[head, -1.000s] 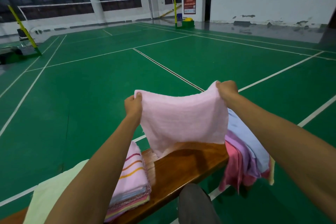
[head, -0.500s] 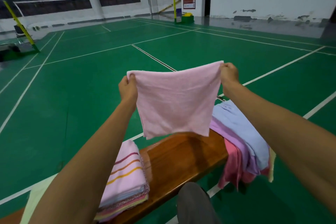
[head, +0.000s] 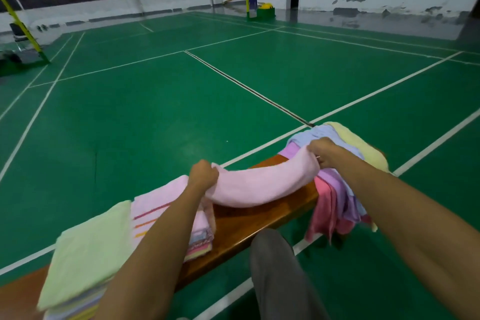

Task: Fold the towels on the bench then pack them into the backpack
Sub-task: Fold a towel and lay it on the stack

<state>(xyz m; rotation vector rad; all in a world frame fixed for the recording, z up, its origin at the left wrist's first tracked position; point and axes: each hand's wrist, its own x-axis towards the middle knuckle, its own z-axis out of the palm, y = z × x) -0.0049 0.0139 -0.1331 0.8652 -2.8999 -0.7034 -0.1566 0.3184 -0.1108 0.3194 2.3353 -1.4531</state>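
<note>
We are midway through the folding step: our left hand [head: 203, 174] and right hand [head: 322, 151] each pinch one end of the pink towel [head: 262, 184], which sags doubled between them over the wooden bench [head: 249, 226], its low middle seeming just to meet the wood. At nine o'clock from it sits the striped pink stack [head: 161, 209] of folded towels, and further toward eight o'clock the pale green stack [head: 88, 249]. At three o'clock the unfolded heap [head: 337, 200] of blue, purple, red and yellow towels drapes off the bench end. No backpack shows. Next, we judge, the ends must be brought together evenly and the towel laid flat before joining the striped stack.
</note>
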